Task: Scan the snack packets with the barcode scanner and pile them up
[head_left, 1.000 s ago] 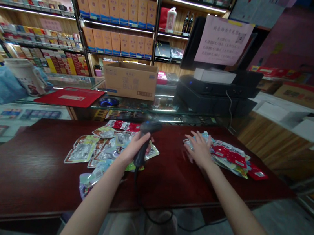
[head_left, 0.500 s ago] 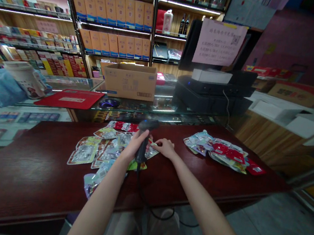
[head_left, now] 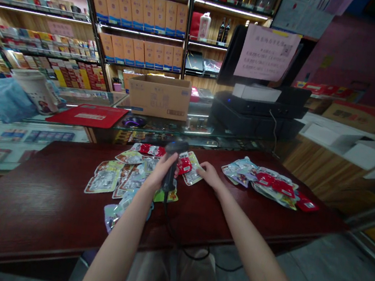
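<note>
My left hand (head_left: 162, 170) is wrapped round the handle of a black barcode scanner (head_left: 169, 182), held above the dark red table. Its cable hangs down toward my lap. With closed fingertips, my right hand (head_left: 210, 173) pinches the right edge of a pale snack packet (head_left: 192, 175). A red packet (head_left: 184, 164) lies against that one, partly behind the scanner. Left of and beneath my left hand spreads a loose group of snack packets (head_left: 105, 177), some hidden by my forearm. A second heap of packets (head_left: 275, 185) lies to the right of my right hand.
Behind the table (head_left: 40, 193) runs a glass counter with an open cardboard box (head_left: 158, 100), a red mat (head_left: 88, 115), a mouse (head_left: 134, 121) and a cup (head_left: 35, 90) beside a blue cloth (head_left: 5, 99). A monitor (head_left: 231, 55) bearing a paper notice stands at back right.
My right hand has moved right, drawing the pale packet out from beside the scanner, so more of it and the red packet shows. My left hand still holds the scanner.
</note>
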The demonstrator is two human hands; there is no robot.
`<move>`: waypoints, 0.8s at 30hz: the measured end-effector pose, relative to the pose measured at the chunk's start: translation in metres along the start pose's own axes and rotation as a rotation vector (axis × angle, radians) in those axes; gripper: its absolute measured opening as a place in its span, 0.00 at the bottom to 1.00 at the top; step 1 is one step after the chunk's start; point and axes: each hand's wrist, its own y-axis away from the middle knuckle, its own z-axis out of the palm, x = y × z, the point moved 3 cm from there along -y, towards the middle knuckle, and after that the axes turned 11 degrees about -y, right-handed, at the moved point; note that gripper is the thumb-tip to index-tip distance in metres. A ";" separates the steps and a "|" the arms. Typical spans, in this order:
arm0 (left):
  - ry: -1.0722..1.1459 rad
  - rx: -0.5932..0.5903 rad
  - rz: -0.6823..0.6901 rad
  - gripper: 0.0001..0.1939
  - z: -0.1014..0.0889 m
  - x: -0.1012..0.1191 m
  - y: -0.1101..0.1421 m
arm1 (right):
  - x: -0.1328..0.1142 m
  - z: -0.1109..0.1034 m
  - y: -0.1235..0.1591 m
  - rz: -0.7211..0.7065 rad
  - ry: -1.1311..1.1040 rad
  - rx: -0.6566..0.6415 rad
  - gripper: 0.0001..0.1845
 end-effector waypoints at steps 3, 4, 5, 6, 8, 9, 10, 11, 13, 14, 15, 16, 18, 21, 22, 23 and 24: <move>-0.036 -0.021 -0.002 0.25 0.000 -0.001 -0.001 | 0.010 -0.022 -0.002 -0.015 -0.116 0.081 0.10; -0.044 -0.032 0.002 0.25 0.000 -0.002 -0.001 | 0.014 -0.032 -0.002 -0.019 -0.149 0.113 0.11; -0.046 -0.040 0.005 0.25 0.000 -0.002 -0.001 | 0.018 -0.042 -0.001 -0.025 -0.181 0.147 0.13; -0.041 -0.043 0.009 0.24 0.001 -0.002 -0.001 | 0.021 -0.053 0.000 -0.029 -0.212 0.184 0.15; -0.026 -0.047 0.007 0.25 0.003 -0.003 -0.001 | 0.027 -0.076 0.001 -0.044 -0.276 0.262 0.19; -0.023 -0.048 0.004 0.25 0.004 -0.004 -0.001 | 0.030 -0.087 0.002 -0.053 -0.308 0.298 0.22; -0.029 -0.053 -0.002 0.25 0.005 -0.004 -0.001 | 0.032 -0.097 0.003 -0.062 -0.338 0.329 0.24; -0.040 -0.062 -0.005 0.25 0.006 -0.005 -0.001 | 0.033 -0.105 0.004 -0.071 -0.362 0.353 0.27; -0.068 -0.088 -0.006 0.25 0.010 -0.006 0.000 | 0.035 -0.117 0.007 -0.086 -0.416 0.397 0.34; -0.081 -0.099 -0.005 0.25 0.012 -0.007 0.001 | 0.035 -0.121 0.008 -0.094 -0.448 0.418 0.37; -0.095 -0.115 -0.009 0.25 0.014 -0.008 0.001 | 0.037 -0.123 0.009 -0.101 -0.480 0.434 0.40; -0.107 -0.130 -0.014 0.25 0.016 -0.009 0.002 | 0.038 -0.124 0.011 -0.110 -0.506 0.441 0.40; -0.127 -0.164 -0.030 0.26 0.020 -0.011 0.004 | 0.040 -0.122 0.013 -0.126 -0.525 0.430 0.35; -0.163 -0.215 -0.056 0.27 0.027 -0.013 0.008 | 0.043 -0.117 0.014 -0.125 -0.534 0.406 0.28; -0.172 -0.224 -0.062 0.27 0.028 -0.013 0.009 | 0.044 -0.116 0.014 -0.113 -0.555 0.402 0.28; -0.181 -0.237 -0.068 0.27 0.030 -0.013 0.010 | 0.044 -0.114 0.015 -0.096 -0.584 0.399 0.28; -0.185 -0.252 -0.071 0.27 0.031 -0.013 0.011 | 0.044 -0.113 0.015 -0.075 -0.614 0.395 0.28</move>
